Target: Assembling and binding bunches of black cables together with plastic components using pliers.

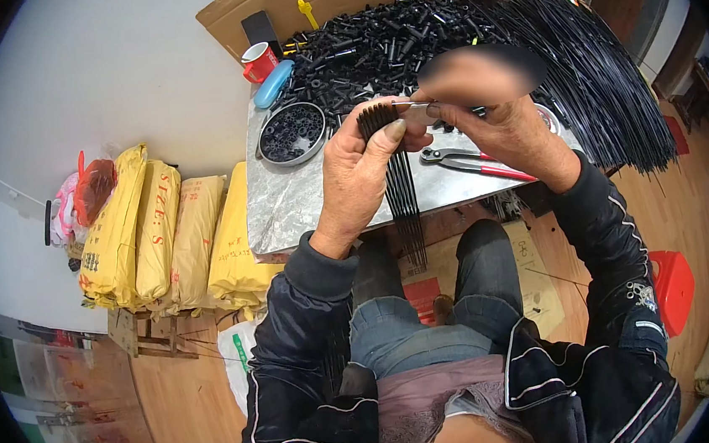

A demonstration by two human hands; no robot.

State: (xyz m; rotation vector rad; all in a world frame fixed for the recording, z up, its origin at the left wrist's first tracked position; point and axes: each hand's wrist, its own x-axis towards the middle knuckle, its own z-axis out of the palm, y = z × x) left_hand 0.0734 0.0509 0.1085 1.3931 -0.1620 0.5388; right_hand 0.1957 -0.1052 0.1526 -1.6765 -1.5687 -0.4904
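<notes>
My left hand (352, 171) is closed round a bundle of thin black rods (405, 209). The rods fan out side by side under the thumb, and their long ends hang down past the table's front edge. Close by, my right hand (524, 135) pinches a small silvery flat piece (418, 114) against the top of the bundle. A blurred patch covers part of the right hand, so what else it holds is hidden. Below the right hand lie end-cutting pliers (455, 160) with red handles, on the grey tabletop (286, 215).
A heap of small black tubular parts (390, 45) covers the back of the table. Long black rods (590, 66) pile at the right. A round tray (294, 161) of black rings, a blue case (274, 85) and a red mug (260, 63) stand left. Yellow sacks (153, 231) lean beyond.
</notes>
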